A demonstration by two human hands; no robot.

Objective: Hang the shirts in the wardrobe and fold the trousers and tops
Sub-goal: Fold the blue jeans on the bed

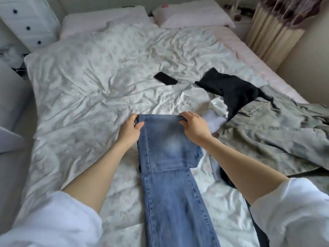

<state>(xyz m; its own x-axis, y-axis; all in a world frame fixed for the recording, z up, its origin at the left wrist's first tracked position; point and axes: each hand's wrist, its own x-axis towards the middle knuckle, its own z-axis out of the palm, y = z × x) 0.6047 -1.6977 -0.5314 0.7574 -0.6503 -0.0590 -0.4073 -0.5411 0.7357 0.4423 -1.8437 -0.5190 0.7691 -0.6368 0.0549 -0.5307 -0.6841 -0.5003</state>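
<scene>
Both arms outstretched, left hand (129,128) and right hand (194,126) fingers pinching folded jeans (165,139) edge

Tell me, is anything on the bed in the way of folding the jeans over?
Nothing visible is. Both the left hand and right hand grip the jeans at the fold. The phone and other clothes lie farther off.

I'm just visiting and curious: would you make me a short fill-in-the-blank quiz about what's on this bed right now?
1. Both hands, left and right, grip the folded edge of the blue ____.
2. The phone lying on the duvet is ____ in colour.
3. At the head of the bed lie ____ pillows.

Missing words: jeans; black; two
</scene>
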